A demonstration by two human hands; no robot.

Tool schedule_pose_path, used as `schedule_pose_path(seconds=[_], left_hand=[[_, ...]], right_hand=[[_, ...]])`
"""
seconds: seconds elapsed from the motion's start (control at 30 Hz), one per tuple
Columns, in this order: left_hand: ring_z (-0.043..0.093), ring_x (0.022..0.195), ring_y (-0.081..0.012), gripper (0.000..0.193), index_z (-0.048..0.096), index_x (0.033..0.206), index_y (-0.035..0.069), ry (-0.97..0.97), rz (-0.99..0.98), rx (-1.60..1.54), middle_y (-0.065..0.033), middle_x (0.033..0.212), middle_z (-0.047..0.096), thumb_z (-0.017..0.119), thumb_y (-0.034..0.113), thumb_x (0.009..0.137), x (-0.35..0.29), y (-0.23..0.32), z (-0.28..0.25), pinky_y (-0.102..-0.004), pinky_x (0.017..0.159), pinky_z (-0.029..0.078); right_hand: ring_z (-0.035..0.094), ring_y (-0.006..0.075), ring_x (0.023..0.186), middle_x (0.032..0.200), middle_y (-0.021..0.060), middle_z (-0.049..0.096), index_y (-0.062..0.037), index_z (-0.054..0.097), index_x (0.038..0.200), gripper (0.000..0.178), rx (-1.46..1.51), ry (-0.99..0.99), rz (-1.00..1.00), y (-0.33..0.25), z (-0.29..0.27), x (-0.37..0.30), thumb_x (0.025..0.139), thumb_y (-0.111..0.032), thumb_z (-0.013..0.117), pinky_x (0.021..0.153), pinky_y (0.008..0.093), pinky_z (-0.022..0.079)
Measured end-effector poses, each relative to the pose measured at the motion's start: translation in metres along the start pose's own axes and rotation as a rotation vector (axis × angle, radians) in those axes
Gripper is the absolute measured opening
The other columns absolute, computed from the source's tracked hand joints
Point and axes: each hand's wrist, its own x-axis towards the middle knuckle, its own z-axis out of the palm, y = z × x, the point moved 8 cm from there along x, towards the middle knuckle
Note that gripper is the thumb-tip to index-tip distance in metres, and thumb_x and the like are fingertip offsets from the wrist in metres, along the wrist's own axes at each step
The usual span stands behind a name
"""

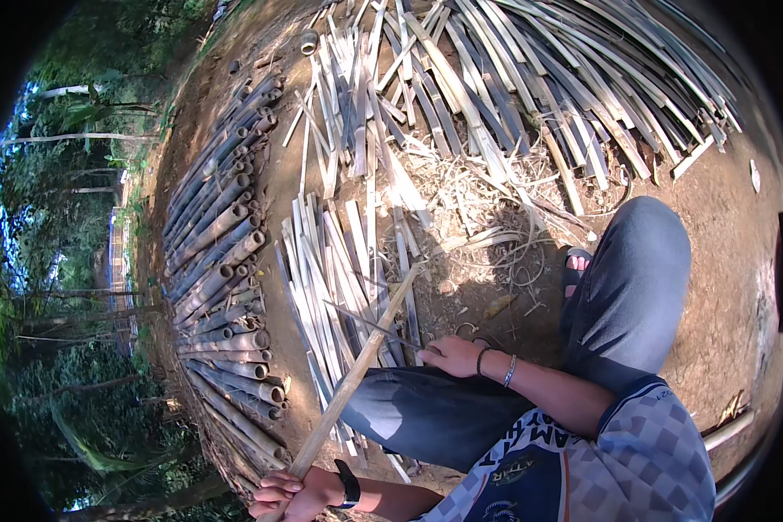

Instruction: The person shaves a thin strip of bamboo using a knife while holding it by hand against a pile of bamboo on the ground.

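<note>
My left hand (297, 492) is wrapped around the lower end of a long split bamboo strip (346, 387), which slants up and away over my bent left leg. In my right hand (455, 356), the fingers are closed on a knife (398, 337), its handle mostly hidden in the grip. The thin dark blade points left and crosses the bamboo strip in its upper half. Whether the edge touches the strip, I cannot tell.
Split bamboo slats (317, 274) lie beside my left leg, and a larger heap of slats (531, 83) spreads at the far side. Curly bamboo shavings (474, 200) cover the ground ahead. Cut bamboo poles (222, 226) are stacked along the left, with trees beyond.
</note>
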Motion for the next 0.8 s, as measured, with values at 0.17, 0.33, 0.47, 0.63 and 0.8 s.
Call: schedule_pose_path(seconds=[0.17,0.33,0.47,0.63,0.8], left_hand=[[0.026,0.042,-0.0106,0.057,0.027,0.069,0.013,-0.103,-0.007,-0.067,0.0006,0.052,0.025,0.020,0.065,0.093,0.006,-0.002,0.005,-0.0227,0.041,0.025],[0.027,0.042,-0.0107,0.058,0.027,0.068,0.013,-0.106,-0.022,-0.086,0.0003,0.052,0.026,0.019,0.065,0.093,0.004,-0.001,0.009,-0.0215,0.040,0.025],[0.033,0.040,-0.0121,0.057,0.033,0.068,0.013,-0.071,0.017,-0.152,-0.0012,0.052,0.030,0.025,0.063,0.094,-0.002,0.006,0.020,-0.0192,0.037,0.030],[0.027,0.042,-0.0109,0.058,0.027,0.069,0.013,-0.136,-0.013,-0.068,0.0005,0.053,0.025,0.018,0.065,0.093,0.003,0.000,0.019,-0.0219,0.040,0.025],[0.028,0.042,-0.0111,0.057,0.027,0.069,0.013,-0.139,0.001,-0.087,0.0006,0.053,0.025,0.018,0.064,0.094,0.004,-0.001,0.017,-0.0226,0.040,0.024]], right_hand=[[0.062,0.0407,0.085,0.085,0.0230,0.064,0.0018,0.063,0.090,0.059,-0.023,-0.062,-0.183,-0.032,0.003,-0.007,0.094,-0.052,0.039,0.081,0.0464,0.048],[0.063,0.0393,0.080,0.077,0.0229,0.063,0.0030,0.060,0.087,0.059,0.119,0.091,0.404,0.051,-0.030,0.004,0.094,-0.052,0.040,0.077,0.0457,0.048],[0.063,0.0402,0.083,0.081,0.0232,0.064,0.0019,0.062,0.087,0.059,0.018,0.082,0.056,0.012,-0.007,0.005,0.093,-0.053,0.041,0.079,0.0464,0.048],[0.062,0.0403,0.085,0.084,0.0210,0.065,-0.0020,0.064,0.093,0.055,-0.100,0.006,-0.087,-0.009,-0.013,0.004,0.093,-0.052,0.040,0.079,0.0468,0.048],[0.063,0.0396,0.084,0.082,0.0232,0.064,0.0014,0.062,0.089,0.059,0.163,0.136,0.443,0.070,-0.027,0.006,0.093,-0.053,0.041,0.079,0.0460,0.048]])
